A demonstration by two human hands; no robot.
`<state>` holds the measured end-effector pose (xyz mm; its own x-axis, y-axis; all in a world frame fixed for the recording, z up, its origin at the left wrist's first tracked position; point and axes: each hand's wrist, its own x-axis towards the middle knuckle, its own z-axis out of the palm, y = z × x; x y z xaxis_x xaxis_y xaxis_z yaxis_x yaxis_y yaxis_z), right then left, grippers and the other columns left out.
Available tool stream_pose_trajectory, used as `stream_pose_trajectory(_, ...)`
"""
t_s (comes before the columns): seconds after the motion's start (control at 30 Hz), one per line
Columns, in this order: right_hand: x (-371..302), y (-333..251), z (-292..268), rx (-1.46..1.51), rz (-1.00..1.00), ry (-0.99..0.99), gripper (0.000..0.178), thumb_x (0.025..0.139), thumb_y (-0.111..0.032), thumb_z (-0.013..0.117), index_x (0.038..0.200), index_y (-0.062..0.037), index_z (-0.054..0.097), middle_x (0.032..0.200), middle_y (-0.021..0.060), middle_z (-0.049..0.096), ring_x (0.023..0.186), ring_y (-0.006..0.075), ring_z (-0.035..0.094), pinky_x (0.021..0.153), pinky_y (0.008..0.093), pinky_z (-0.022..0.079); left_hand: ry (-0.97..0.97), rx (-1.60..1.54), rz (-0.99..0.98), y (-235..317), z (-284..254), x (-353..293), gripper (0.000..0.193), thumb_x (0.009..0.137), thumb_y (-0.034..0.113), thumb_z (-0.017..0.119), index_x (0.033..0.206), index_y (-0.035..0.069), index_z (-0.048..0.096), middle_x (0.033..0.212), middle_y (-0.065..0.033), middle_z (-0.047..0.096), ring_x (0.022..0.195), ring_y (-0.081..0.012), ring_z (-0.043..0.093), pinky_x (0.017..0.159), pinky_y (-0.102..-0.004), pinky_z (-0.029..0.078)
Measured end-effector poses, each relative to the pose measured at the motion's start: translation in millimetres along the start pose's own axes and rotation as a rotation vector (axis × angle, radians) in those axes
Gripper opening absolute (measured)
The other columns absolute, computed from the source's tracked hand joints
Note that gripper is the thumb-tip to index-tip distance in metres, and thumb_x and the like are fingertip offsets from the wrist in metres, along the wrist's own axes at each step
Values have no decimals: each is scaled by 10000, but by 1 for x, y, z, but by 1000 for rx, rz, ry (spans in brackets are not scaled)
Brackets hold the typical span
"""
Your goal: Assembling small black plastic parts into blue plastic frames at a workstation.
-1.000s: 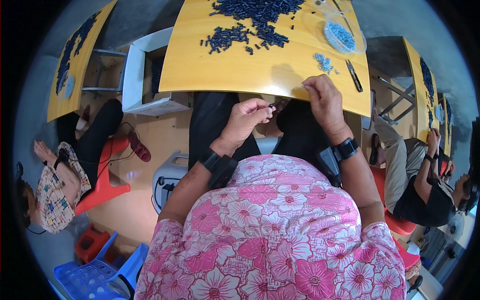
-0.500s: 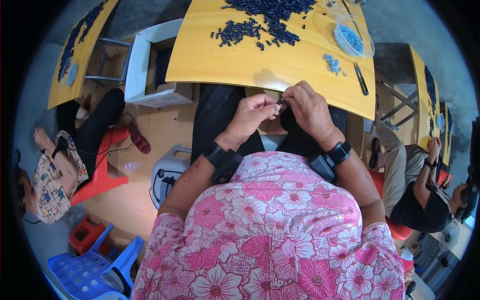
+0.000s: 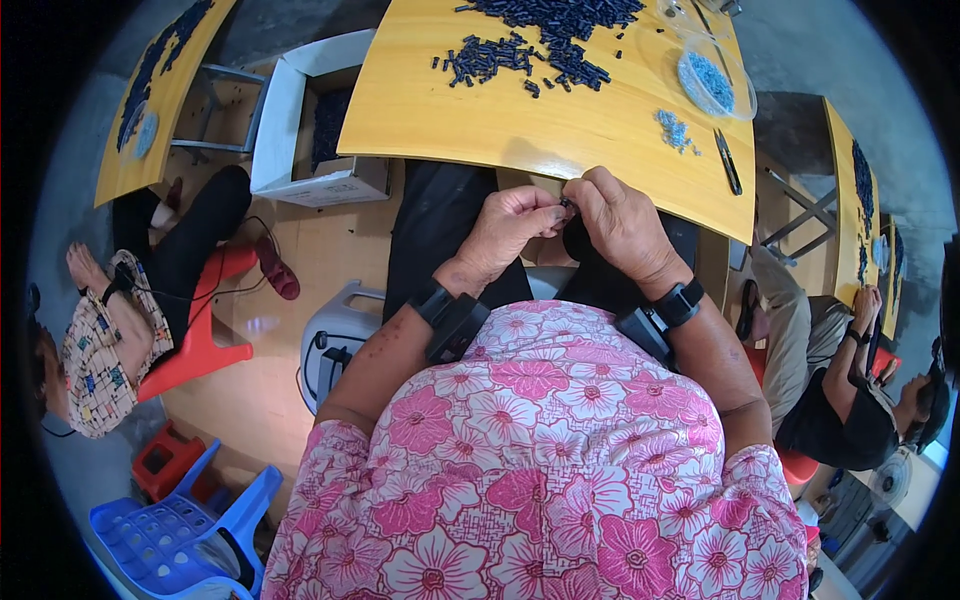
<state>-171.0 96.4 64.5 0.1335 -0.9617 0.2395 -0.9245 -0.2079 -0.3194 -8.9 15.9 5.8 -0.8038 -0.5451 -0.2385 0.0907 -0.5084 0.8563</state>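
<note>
My left hand [image 3: 507,232] and my right hand [image 3: 622,222] meet just off the near edge of the yellow table [image 3: 600,130], above my lap. Pinched between their fingertips is a small black part [image 3: 566,203], mostly hidden by the fingers. Both hands are closed on it, thumbs against forefingers. A heap of small black cylindrical parts [image 3: 570,40] covers the far side of the table. Farther right stands a clear round tub [image 3: 745,100] of small pale-blue pieces. A little pile of these pale-blue pieces [image 3: 675,130] lies nearer me, beside black tweezers [image 3: 727,162].
An open white carton [image 3: 277,125] with dark contents stands left of the table. Below it is a grey stool [image 3: 335,335], with a blue plastic chair [image 3: 165,545] at the lower left. Seated people work at tables on both sides.
My view has shifted slightly, so the table and its things sit a little lower right or higher. Both hands keep their pinch on the small black part, with only slight finger movement.
</note>
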Motion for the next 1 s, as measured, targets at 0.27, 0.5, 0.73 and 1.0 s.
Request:
stream_pose_trajectory(0.27,2,-5,3,-14,-8,-19,215,774,-123,581,975,-79,517,872,121,503,761,302,600,632,384,505,3,-56,-15,-2,-2,0,104,903,115,599,938,24,636,819,-5,616,756,-75,575,727,-219,483)
stream_pose_trajectory(0.5,0,-1,16,473,227,56,229,748,-31,648,974,-45,611,846,96,584,689,217,613,617,300,508,14,-40,16,-4,-5,0,110,909,112,599,965,23,631,824,-10,613,759,-78,575,715,-214,482)
stream_pose_trajectory(0.73,0,-7,19,1009,524,170,164,831,7,620,987,-19,664,839,42,637,642,88,590,597,219,486,15,-7,68,-4,-6,0,112,911,118,594,963,25,629,819,-13,616,750,-82,580,707,-207,477)
stream_pose_trajectory(1.0,1,-4,18,806,420,158,126,817,18,627,926,-3,685,855,56,641,655,94,601,598,225,493,1,7,87,-6,-7,2,115,910,127,597,956,26,628,819,-7,615,758,-74,578,711,-205,477)
